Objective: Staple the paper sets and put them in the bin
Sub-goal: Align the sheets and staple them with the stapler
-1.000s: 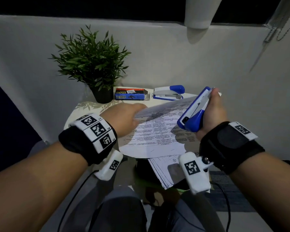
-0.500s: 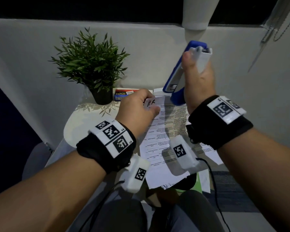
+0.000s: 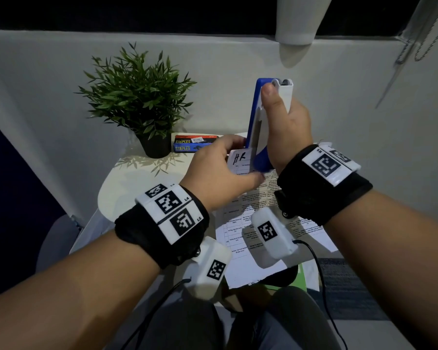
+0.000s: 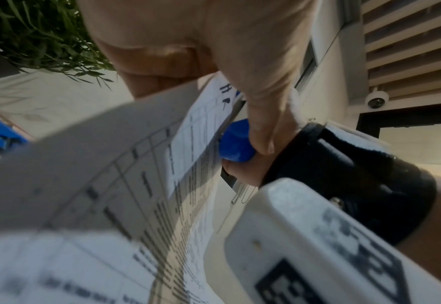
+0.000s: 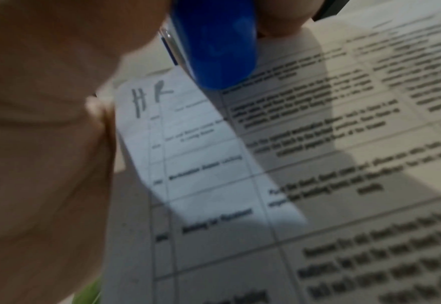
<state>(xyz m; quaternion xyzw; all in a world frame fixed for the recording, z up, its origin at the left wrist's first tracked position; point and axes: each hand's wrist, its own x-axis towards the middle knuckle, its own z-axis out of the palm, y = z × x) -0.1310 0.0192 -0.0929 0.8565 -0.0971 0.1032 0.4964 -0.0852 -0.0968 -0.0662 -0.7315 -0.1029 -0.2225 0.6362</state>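
Fingers (image 3: 234,145) of the left hand (image 3: 213,173) pinch the top corner of the paper set (image 3: 240,160), raised above the white table (image 3: 127,183); beside them the right hand (image 3: 286,132) grips the blue-and-white stapler (image 3: 257,117) upright, its blue end over that corner; whether it bites the sheets is unclear.
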